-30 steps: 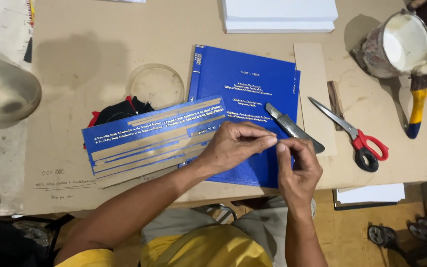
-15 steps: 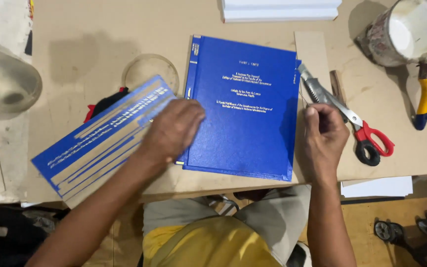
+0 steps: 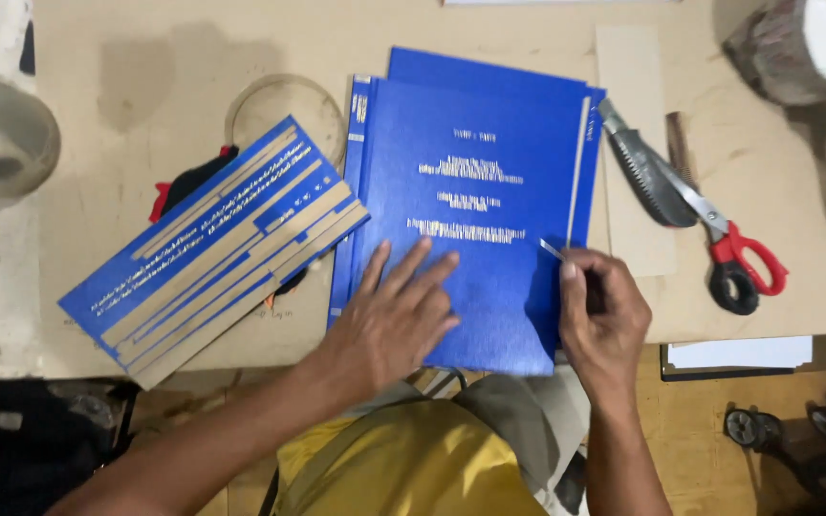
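the wide tan wooden surface point(image 3: 489, 29) carries everything here. near its middle lies a stack of blue hardback covers with pale lettering point(image 3: 475, 201), the top one squared up and lying flat, its near edge just over the surface's near rim. left of it sits a long blue card sheet cut into strips point(image 3: 212, 248), several strips already gone so the brown board shows through. right of the stack rest red-handled scissors point(image 3: 695, 215), untouched. the left hand point(image 3: 394, 320) lies flat on the top cover, its fingers spread and holding nothing, only pressing. the right hand point(image 3: 604, 320) has its fingers pinched on the near end of a thin pale strip point(image 3: 576, 162) running along the cover's right edge; it looks partly laid, not yet pressed down.
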